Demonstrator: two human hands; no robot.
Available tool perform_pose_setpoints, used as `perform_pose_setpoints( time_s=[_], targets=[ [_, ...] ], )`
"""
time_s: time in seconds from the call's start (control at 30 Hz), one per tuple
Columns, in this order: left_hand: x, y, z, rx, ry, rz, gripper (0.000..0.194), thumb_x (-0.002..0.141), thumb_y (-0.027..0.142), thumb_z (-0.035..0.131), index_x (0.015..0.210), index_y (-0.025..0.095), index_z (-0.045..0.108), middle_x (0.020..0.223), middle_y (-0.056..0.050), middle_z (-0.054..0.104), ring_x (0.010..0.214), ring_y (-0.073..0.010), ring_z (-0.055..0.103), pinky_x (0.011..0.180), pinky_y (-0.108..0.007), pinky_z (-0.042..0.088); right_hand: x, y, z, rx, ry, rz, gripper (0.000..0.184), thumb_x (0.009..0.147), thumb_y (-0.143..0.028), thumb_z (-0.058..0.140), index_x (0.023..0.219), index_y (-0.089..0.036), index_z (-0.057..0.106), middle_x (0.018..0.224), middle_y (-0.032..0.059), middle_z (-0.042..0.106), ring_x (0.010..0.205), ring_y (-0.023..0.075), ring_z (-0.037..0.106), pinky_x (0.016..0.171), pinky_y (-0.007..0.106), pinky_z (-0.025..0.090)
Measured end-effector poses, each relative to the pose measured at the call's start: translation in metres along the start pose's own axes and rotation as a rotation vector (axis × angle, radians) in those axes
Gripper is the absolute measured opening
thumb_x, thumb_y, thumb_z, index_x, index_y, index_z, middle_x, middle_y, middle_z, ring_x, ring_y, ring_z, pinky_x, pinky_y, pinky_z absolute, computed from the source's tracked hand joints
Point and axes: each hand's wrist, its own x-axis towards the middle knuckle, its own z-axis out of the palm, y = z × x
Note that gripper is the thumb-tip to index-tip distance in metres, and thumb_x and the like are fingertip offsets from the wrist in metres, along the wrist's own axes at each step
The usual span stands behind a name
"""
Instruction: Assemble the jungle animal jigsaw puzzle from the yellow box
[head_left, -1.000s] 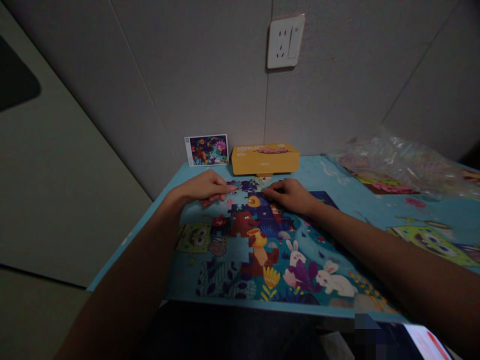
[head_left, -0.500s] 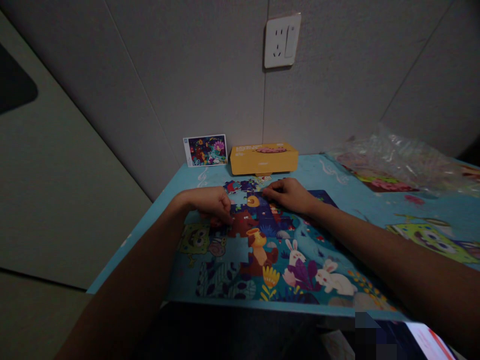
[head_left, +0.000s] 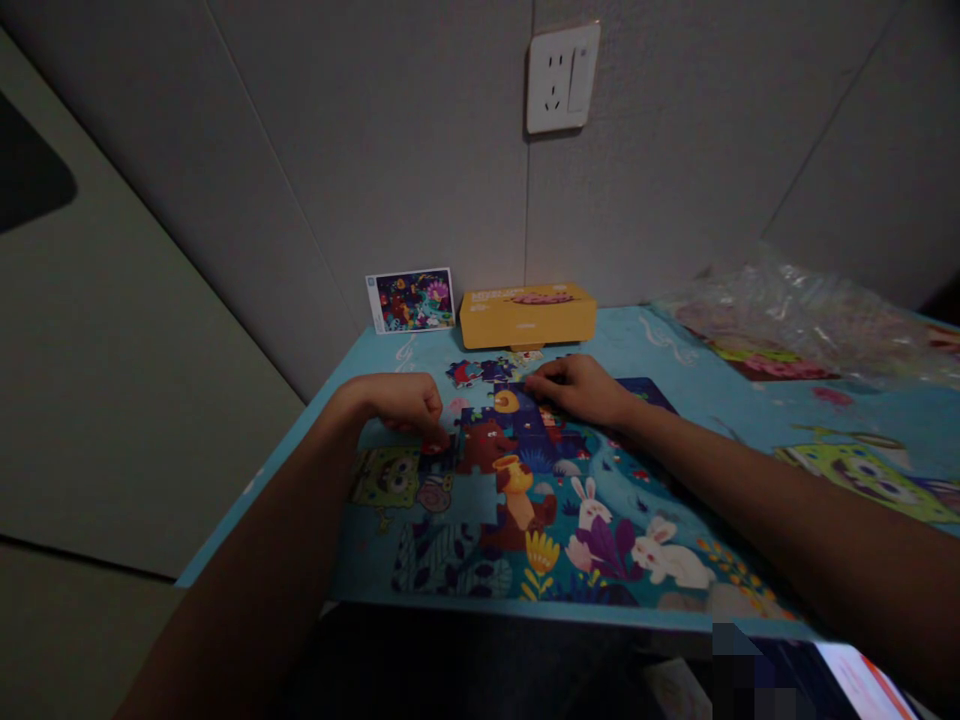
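Observation:
A partly joined jigsaw puzzle [head_left: 547, 470] with a bear, rabbits and flowers lies on the table, with gaps on its left side. My left hand [head_left: 411, 402] is curled, its fingertips down on a dark puzzle piece [head_left: 439, 461] left of the bear; the fingers cover part of it. My right hand [head_left: 576, 388] rests on the puzzle's far part, thumb and fingers drawn together at the top edge. Whatever lies between those fingertips is hidden. Just beyond the hands, loose pieces [head_left: 495, 370] lie together, and a red-patterned piece [head_left: 465, 373] is beside them.
Against the wall lean a picture card [head_left: 414, 302] and a yellow box [head_left: 528, 316]. Clear plastic wrapping [head_left: 810, 310] covers a printed sheet at the right. A cartoon-printed blue cloth [head_left: 720, 400] covers the table. Near the front edge is a lit screen [head_left: 855, 680].
My left hand has left the red-patterned piece at the far side and come nearer, down to the dark piece beside the bear. The right hand has stayed in place.

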Motion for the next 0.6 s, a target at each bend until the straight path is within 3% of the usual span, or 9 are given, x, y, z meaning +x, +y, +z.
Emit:
perform_pose_setpoints(
  time_s=[0.6],
  targets=[
    [0.0089, 0.0038, 0.0058, 0.008, -0.102, 0.019, 0.032, 0.067, 0.045, 0.072, 0.054, 0.018, 0.059, 0.041, 0.004, 0.043, 0.036, -0.0080, 0.035, 0.035, -0.020, 0.025, 0.0005, 0.0020, 0.0009, -0.014, -0.010, 0.017, 0.039, 0.087, -0.045, 0.048, 0.066, -0.016, 0.063, 0.057, 0.0020, 0.057, 0.055, 0.0121, 0.044, 0.056, 0.029, 0.029]
  ],
)
